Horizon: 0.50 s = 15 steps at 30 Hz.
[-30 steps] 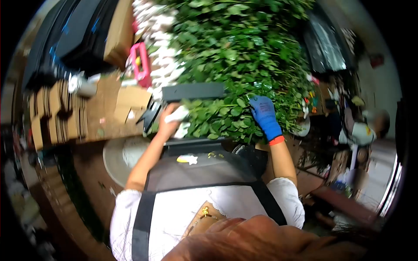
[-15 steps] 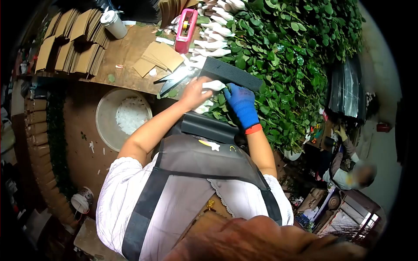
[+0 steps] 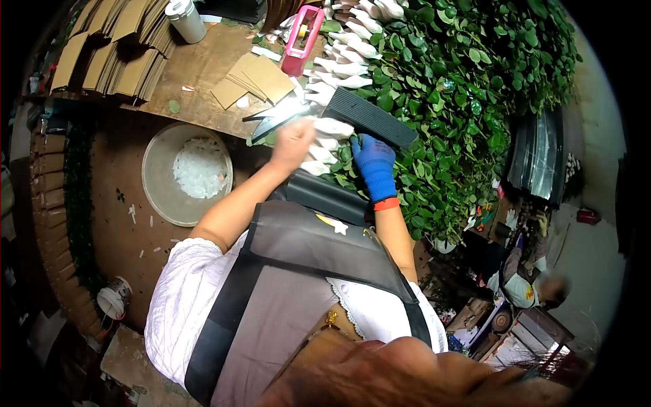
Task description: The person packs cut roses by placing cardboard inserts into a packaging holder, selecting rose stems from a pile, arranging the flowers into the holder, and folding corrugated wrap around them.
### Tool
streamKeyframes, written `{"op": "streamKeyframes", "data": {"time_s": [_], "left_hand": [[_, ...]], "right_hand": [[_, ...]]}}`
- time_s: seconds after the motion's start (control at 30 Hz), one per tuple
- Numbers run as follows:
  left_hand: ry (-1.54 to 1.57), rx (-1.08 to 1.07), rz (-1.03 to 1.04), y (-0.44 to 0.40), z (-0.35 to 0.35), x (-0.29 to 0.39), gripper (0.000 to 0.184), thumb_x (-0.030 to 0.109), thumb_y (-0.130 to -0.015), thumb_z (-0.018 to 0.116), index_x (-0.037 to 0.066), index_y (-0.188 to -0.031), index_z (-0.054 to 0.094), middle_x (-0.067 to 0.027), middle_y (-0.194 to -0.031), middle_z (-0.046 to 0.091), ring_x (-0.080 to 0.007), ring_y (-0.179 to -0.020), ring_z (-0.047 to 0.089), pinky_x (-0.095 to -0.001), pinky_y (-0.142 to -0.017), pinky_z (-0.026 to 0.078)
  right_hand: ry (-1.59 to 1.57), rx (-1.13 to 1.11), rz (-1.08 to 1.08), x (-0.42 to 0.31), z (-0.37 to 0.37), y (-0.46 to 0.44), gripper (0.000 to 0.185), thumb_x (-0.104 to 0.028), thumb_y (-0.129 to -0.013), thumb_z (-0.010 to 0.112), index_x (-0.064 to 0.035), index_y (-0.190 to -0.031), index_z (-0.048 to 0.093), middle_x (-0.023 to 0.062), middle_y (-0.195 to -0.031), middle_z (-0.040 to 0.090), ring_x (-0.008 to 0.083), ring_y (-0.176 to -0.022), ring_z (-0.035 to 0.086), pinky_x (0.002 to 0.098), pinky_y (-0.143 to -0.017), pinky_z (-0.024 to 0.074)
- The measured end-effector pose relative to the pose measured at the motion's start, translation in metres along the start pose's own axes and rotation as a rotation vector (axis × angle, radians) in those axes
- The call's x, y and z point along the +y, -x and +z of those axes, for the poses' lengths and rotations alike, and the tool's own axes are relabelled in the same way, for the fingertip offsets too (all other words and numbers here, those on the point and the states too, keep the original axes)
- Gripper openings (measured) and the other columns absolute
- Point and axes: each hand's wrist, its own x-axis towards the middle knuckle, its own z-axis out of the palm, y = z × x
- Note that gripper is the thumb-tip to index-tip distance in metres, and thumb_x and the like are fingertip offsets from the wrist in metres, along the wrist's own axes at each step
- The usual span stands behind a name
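My left hand (image 3: 293,145), bare and a little blurred, is curled closed just left of a white-sleeved flower head (image 3: 333,127); what its fingers hold, if anything, is hidden. A blue glove covers my right hand (image 3: 374,157), whose fingers close around the green stem just below that flower head. Behind the glove lies a dark ribbed block (image 3: 371,117) on the leafy stems. More white-sleeved flower heads (image 3: 324,150) rest between my hands. Scissors (image 3: 278,121) with dark handles lie beyond my left hand on the wooden table (image 3: 186,78).
Leafy stems (image 3: 451,102) are heaped at right. A pink tape dispenser (image 3: 302,41), cardboard pieces (image 3: 254,78), stacked cardboard (image 3: 112,51) and a white cup (image 3: 185,22) stand on the table. A tub of white scraps (image 3: 152,183) sits below left. Another person (image 3: 522,281) is at far right.
My left hand has drawn back left and slightly down from the white-sleeved flower head. My right hand keeps its grip on the stem. The whole view has shifted slightly.
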Motion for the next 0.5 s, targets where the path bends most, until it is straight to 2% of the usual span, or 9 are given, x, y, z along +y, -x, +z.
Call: {"op": "streamKeyframes", "data": {"time_s": [0.03,0.07,0.13,0.17,0.2,0.27,0.33,0.47,0.5], "left_hand": [[0.06,0.071,-0.067,-0.002,-0.013,-0.004,0.015,0.004,-0.092,0.058,-0.003,-0.081,0.064,-0.0039,-0.07,0.061,-0.0084,-0.069,0.057,-0.0277,-0.062,0.044],[0.035,0.172,0.076,-0.012,-0.023,0.019,0.013,0.006,-0.09,0.06,-0.003,-0.084,0.067,-0.0056,-0.072,0.062,-0.0089,-0.07,0.058,-0.0286,-0.062,0.045],[-0.074,0.082,-0.051,-0.017,-0.042,0.0,0.013,0.01,-0.088,0.063,-0.002,-0.086,0.067,-0.0063,-0.073,0.061,-0.0088,-0.071,0.059,-0.0285,-0.063,0.047],[-0.054,-0.153,-0.497,-0.023,-0.047,-0.002,0.019,0.008,-0.093,0.056,-0.001,-0.078,0.047,-0.0035,-0.073,0.048,-0.0136,-0.074,0.058,-0.0277,-0.072,0.048],[-0.311,-0.119,-0.228,-0.023,-0.038,-0.011,0.024,0.021,-0.093,0.064,0.002,-0.085,0.052,-0.0076,-0.073,0.054,-0.0193,-0.072,0.061,-0.0357,-0.069,0.049],[-0.401,-0.267,-0.313,-0.026,-0.016,-0.012,0.035,0.037,-0.092,0.068,0.004,-0.087,0.058,-0.0118,-0.073,0.061,-0.0244,-0.072,0.063,-0.0406,-0.068,0.049],[-0.546,-0.357,-0.33,-0.032,-0.003,-0.003,0.041,0.045,-0.091,0.068,0.005,-0.087,0.063,-0.0151,-0.075,0.066,-0.0266,-0.074,0.065,-0.0413,-0.07,0.049],[-0.303,-0.255,-0.28,-0.024,0.005,-0.026,0.04,0.038,-0.093,0.066,0.0,-0.079,0.061,-0.0156,-0.069,0.063,-0.0257,-0.065,0.061,-0.0401,-0.065,0.047],[-0.34,-0.231,-0.281,-0.021,0.006,-0.028,0.037,0.034,-0.093,0.066,0.0,-0.078,0.063,-0.0138,-0.066,0.061,-0.0204,-0.062,0.057,-0.037,-0.063,0.046]], "right_hand": [[-0.003,-0.03,0.015,-0.002,-0.002,0.0,0.039,-0.051,-0.092,0.061,-0.0193,-0.111,0.072,0.0104,-0.097,0.075,0.032,-0.092,0.07,0.0453,-0.08,0.0546],[-0.04,-0.03,0.01,0.0,-0.001,0.002,0.041,-0.052,-0.091,0.061,-0.0191,-0.113,0.072,0.0112,-0.099,0.074,0.0322,-0.094,0.07,0.0454,-0.082,0.0543],[-0.114,-0.028,-0.011,0.005,-0.003,0.003,0.044,-0.053,-0.089,0.062,-0.0189,-0.116,0.072,0.0127,-0.103,0.074,0.0326,-0.098,0.069,0.0456,-0.086,0.0538],[-0.137,-0.115,0.008,0.002,-0.014,0.005,0.048,-0.053,-0.088,0.063,-0.0185,-0.119,0.071,0.0151,-0.107,0.073,0.0332,-0.103,0.068,0.046,-0.091,0.0526],[-0.125,-0.094,0.005,0.001,-0.013,0.005,0.047,-0.053,-0.087,0.064,-0.0183,-0.118,0.071,0.0151,-0.106,0.073,0.0331,-0.102,0.068,0.0461,-0.09,0.0528],[-0.099,-0.049,0.0,-0.001,-0.007,0.005,0.047,-0.053,-0.086,0.064,-0.018,-0.116,0.071,0.015,-0.103,0.073,0.033,-0.1,0.069,0.0464,-0.088,0.0533],[-0.079,0.049,-0.003,0.0,0.007,0.004,0.042,-0.051,-0.086,0.065,-0.0169,-0.109,0.072,0.0139,-0.096,0.074,0.0328,-0.092,0.07,0.0458,-0.083,0.0543],[-0.034,0.112,0.0,-0.003,0.012,0.004,0.037,-0.048,-0.087,0.065,-0.0158,-0.103,0.072,0.0136,-0.091,0.074,0.0325,-0.087,0.071,0.0454,-0.078,0.0546],[-0.033,0.122,-0.002,-0.001,0.017,0.004,0.037,-0.048,-0.087,0.065,-0.0157,-0.102,0.072,0.0135,-0.09,0.074,0.0326,-0.087,0.071,0.0455,-0.077,0.0546]]}}
